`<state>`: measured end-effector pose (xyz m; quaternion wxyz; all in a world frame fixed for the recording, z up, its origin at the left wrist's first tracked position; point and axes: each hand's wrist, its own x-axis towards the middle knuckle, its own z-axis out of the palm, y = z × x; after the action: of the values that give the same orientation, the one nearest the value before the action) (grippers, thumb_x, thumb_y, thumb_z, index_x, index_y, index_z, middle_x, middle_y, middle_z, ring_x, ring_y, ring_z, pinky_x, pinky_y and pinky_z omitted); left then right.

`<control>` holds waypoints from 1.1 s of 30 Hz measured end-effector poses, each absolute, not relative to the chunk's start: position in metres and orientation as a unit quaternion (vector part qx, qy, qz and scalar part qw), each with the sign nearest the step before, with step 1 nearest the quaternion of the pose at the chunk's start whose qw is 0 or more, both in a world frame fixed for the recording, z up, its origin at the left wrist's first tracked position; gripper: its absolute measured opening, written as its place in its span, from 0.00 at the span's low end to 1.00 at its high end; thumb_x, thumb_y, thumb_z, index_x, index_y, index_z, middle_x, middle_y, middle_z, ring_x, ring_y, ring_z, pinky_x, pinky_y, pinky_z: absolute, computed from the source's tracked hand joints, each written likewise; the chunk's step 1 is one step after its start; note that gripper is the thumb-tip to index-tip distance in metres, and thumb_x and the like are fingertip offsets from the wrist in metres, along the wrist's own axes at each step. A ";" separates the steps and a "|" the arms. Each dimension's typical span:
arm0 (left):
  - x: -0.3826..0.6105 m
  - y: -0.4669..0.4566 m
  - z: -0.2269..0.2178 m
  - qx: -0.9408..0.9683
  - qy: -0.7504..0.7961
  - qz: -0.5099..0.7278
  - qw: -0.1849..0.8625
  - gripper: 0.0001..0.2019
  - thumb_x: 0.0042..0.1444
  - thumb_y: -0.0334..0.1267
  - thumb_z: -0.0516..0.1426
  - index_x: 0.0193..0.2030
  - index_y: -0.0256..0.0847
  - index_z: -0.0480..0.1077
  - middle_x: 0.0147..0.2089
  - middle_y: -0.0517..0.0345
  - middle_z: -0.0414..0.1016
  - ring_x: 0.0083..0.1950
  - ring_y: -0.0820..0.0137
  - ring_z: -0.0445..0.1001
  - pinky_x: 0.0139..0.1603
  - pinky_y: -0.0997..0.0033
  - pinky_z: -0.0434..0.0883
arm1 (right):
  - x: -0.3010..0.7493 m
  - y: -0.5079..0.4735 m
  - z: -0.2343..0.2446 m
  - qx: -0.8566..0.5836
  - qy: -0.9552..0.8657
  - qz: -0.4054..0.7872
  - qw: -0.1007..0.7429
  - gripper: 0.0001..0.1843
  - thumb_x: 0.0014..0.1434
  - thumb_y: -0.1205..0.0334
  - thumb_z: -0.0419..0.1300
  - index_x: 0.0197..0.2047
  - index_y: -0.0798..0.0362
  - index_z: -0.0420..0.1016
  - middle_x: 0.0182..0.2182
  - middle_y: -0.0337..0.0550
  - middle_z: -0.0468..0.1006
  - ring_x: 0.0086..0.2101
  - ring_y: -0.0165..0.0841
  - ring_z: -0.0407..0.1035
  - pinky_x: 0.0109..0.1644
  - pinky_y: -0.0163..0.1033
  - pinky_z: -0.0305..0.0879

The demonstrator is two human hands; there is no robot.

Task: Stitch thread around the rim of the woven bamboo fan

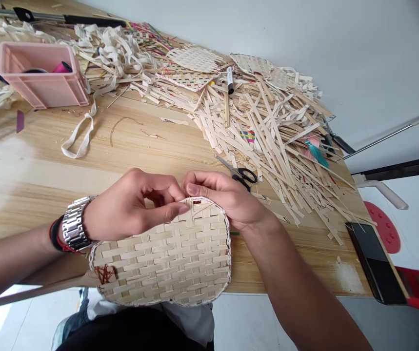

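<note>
A flat woven bamboo panel with a white stitched rim lies at the near edge of the wooden table. My left hand, with a metal watch on its wrist, is closed in a pinch on the panel's top rim. My right hand grips the same top rim from the other side, its thumb pressed on the edge next to the left thumb. A thin dark red thread shows at the rim between the two thumbs. A knot of red thread sits at the panel's lower left.
Black-handled scissors lie just beyond my right hand. A big heap of bamboo strips with a black marker and other woven pieces covers the far right. A pink bin stands far left. A phone lies at the right edge.
</note>
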<state>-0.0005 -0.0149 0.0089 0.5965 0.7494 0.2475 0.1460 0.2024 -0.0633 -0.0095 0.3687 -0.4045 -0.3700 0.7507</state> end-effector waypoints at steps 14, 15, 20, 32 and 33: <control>-0.002 -0.016 0.008 0.767 0.238 0.177 0.570 0.07 0.63 0.37 0.57 0.38 0.37 0.74 0.27 0.60 0.75 0.26 0.76 0.68 0.26 0.78 0.65 | 0.205 -0.062 -0.008 -0.405 -0.356 0.748 0.386 0.10 0.62 0.62 0.62 0.31 0.57 0.76 0.24 0.35 0.70 0.23 0.20 0.63 0.26 0.24 0.60; -0.002 -0.016 0.008 0.769 0.237 0.177 0.567 0.07 0.63 0.37 0.57 0.37 0.37 0.74 0.27 0.60 0.75 0.26 0.76 0.69 0.26 0.78 0.65 | 0.205 -0.062 -0.008 -0.400 -0.353 0.754 0.384 0.10 0.62 0.62 0.62 0.31 0.58 0.76 0.23 0.35 0.70 0.22 0.20 0.63 0.25 0.24 0.60; -0.002 -0.016 0.006 0.777 0.226 0.179 0.560 0.07 0.63 0.36 0.57 0.35 0.36 0.73 0.27 0.59 0.75 0.26 0.77 0.68 0.25 0.78 0.65 | 0.207 -0.062 -0.008 -0.383 -0.334 0.778 0.369 0.08 0.57 0.62 0.67 0.31 0.58 0.76 0.22 0.34 0.70 0.20 0.21 0.62 0.22 0.25 0.58; -0.002 -0.016 0.006 0.779 0.215 0.187 0.558 0.06 0.63 0.36 0.57 0.37 0.37 0.75 0.27 0.60 0.75 0.25 0.77 0.68 0.25 0.79 0.65 | 0.202 -0.064 -0.009 -0.373 -0.375 0.747 0.402 0.09 0.62 0.62 0.62 0.32 0.57 0.72 0.23 0.34 0.66 0.22 0.21 0.58 0.23 0.26 0.54; -0.002 -0.016 0.006 0.779 0.214 0.186 0.558 0.06 0.63 0.36 0.57 0.37 0.37 0.75 0.27 0.60 0.75 0.25 0.77 0.68 0.24 0.79 0.64 | 0.201 -0.064 -0.009 -0.380 -0.377 0.740 0.406 0.10 0.62 0.61 0.62 0.31 0.57 0.71 0.23 0.34 0.64 0.22 0.21 0.57 0.23 0.27 0.53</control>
<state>-0.0019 -0.0155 0.0065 0.5585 0.7793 0.2145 0.1865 0.2013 -0.0642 -0.0085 0.4061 -0.3800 -0.3775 0.7404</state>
